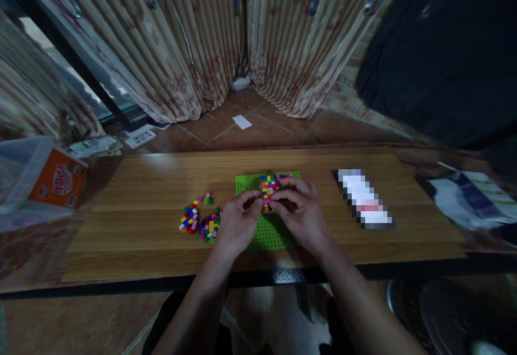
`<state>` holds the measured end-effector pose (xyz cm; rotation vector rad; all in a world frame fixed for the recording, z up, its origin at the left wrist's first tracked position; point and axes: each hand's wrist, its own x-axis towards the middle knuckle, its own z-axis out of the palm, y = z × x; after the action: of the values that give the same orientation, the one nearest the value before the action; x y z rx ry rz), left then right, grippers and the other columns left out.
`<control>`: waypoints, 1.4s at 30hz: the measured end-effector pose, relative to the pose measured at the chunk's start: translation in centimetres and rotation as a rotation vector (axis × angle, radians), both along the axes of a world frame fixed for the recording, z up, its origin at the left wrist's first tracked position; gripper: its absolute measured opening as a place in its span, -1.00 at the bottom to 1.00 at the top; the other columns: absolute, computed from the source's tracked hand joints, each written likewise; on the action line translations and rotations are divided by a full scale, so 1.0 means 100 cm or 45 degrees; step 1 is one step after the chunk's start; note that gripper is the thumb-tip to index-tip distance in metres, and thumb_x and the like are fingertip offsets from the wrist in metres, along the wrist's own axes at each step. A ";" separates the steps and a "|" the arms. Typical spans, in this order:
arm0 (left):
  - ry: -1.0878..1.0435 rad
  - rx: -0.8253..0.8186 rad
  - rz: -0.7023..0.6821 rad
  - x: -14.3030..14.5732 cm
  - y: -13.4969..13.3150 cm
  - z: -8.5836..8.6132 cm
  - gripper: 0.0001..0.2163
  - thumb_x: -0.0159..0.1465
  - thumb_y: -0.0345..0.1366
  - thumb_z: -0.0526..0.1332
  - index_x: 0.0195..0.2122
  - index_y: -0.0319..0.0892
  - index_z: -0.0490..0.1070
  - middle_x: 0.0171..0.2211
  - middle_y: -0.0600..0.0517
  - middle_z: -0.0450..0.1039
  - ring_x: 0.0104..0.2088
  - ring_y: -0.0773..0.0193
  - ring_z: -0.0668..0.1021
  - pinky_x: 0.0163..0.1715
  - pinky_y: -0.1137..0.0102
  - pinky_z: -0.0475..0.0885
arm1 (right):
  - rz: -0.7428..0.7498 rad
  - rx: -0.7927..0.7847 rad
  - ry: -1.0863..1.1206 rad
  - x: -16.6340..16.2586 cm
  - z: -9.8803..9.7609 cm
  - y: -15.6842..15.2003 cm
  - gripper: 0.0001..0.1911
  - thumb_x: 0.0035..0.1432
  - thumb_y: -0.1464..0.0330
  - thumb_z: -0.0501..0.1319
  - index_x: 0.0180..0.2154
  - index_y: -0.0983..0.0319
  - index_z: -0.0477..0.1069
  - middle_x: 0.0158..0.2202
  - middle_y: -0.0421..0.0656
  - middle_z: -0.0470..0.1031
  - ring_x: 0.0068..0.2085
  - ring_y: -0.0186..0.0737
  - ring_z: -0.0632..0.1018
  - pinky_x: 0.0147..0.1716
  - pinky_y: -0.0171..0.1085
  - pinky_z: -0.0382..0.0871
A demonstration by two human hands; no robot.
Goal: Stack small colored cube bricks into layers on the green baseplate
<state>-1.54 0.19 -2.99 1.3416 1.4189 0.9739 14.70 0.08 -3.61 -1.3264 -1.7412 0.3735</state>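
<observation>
1. The left grip (238,223) is at the left edge of the brick build (268,183), its thumb and forefinger curled so that their tips nearly meet; whether a brick is pinched between them, I cannot tell.
2. The right grip (305,215) reaches over the build from the other side, fingers bent and slightly fanned, with thumb and forefinger tips close together; whether they pinch a brick or only press, I cannot tell.
3. The build, a packed block of red, yellow, green, blue, orange and pink bricks, lies between the two grips, its right part hidden under the right one. A pink brick (267,201) shows right between the fingertips of both.
4. Under the build and both grips is a studded green baseplate (269,235), showing on the far side and again between the wrists.
5. Just left of the left grip, loose bricks (201,225) lie in a curved heap on the desk (137,209); the heap's near right end meets the outline of the hand.
6. Well right of the right grip, a slanted, pixelated object (364,199) lies on the desk, white with a reddish band.
7. Far left of the grips stands a clear bin (18,182) with an orange panel (60,179); beyond them hang striped curtains (186,37).
</observation>
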 end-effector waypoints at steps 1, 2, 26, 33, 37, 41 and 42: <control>-0.006 0.006 -0.006 0.000 0.000 0.000 -0.73 0.22 -0.24 0.20 -0.10 -0.20 0.53 -0.32 -0.01 0.58 -0.37 0.24 0.57 -0.33 0.36 0.45 | -0.017 0.001 0.009 -0.001 -0.001 0.000 -0.95 0.10 0.37 0.36 -0.33 0.10 0.58 -0.05 -0.11 0.48 0.04 -0.01 0.41 0.04 0.05 0.34; -0.009 0.013 -0.013 0.001 0.000 0.000 -0.74 0.23 -0.24 0.19 -0.10 -0.20 0.53 -0.31 -0.01 0.58 -0.37 0.24 0.58 -0.32 0.36 0.45 | -0.030 0.001 0.016 -0.001 -0.001 0.001 -0.95 0.10 0.37 0.36 -0.33 0.10 0.58 -0.06 -0.12 0.48 0.04 -0.01 0.42 0.04 0.05 0.34; 0.135 0.103 0.004 0.005 0.002 -0.005 -0.74 0.26 -0.26 0.17 -0.09 -0.19 0.53 -0.26 -0.05 0.61 -0.32 0.20 0.60 -0.26 0.32 0.47 | -0.042 0.062 -0.007 0.002 -0.002 0.000 -0.94 0.13 0.39 0.30 -0.38 0.15 0.56 -0.09 -0.09 0.52 0.01 -0.04 0.46 0.02 0.00 0.34; 0.077 0.123 0.008 0.005 0.004 -0.005 -0.74 0.28 -0.20 0.18 -0.11 -0.18 0.54 -0.27 -0.03 0.62 -0.32 0.22 0.61 -0.26 0.34 0.47 | -0.046 0.082 -0.037 0.001 -0.003 0.001 -0.93 0.14 0.40 0.29 -0.36 0.14 0.56 -0.09 -0.11 0.52 -0.01 -0.05 0.46 0.00 -0.01 0.35; 0.085 0.122 0.010 0.006 0.003 -0.003 -0.76 0.25 -0.20 0.22 -0.14 -0.18 0.55 -0.33 0.00 0.62 -0.36 0.24 0.60 -0.31 0.38 0.45 | -0.050 0.091 -0.024 0.001 -0.002 0.001 -0.93 0.13 0.40 0.29 -0.38 0.14 0.56 -0.11 -0.11 0.52 -0.03 -0.06 0.46 -0.01 -0.02 0.36; 0.009 0.123 0.041 0.007 0.005 -0.003 -0.79 0.22 -0.22 0.25 -0.18 -0.19 0.56 -0.35 0.01 0.62 -0.37 0.26 0.60 -0.33 0.40 0.45 | -0.035 0.083 -0.013 0.001 -0.002 0.000 -0.92 0.13 0.39 0.29 -0.38 0.13 0.57 -0.11 -0.11 0.52 -0.02 -0.06 0.46 -0.01 -0.02 0.36; -0.019 0.116 0.048 0.008 0.005 -0.004 -0.79 0.21 -0.23 0.26 -0.18 -0.19 0.56 -0.34 0.01 0.62 -0.36 0.25 0.60 -0.33 0.40 0.45 | -0.030 0.075 -0.013 0.001 -0.002 0.000 -0.91 0.14 0.39 0.29 -0.38 0.13 0.57 -0.11 -0.11 0.52 -0.02 -0.06 0.46 -0.01 -0.01 0.36</control>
<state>-0.74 0.70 -3.41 1.3754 1.4078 1.0821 14.80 0.10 -3.77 -1.3072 -1.7306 0.3007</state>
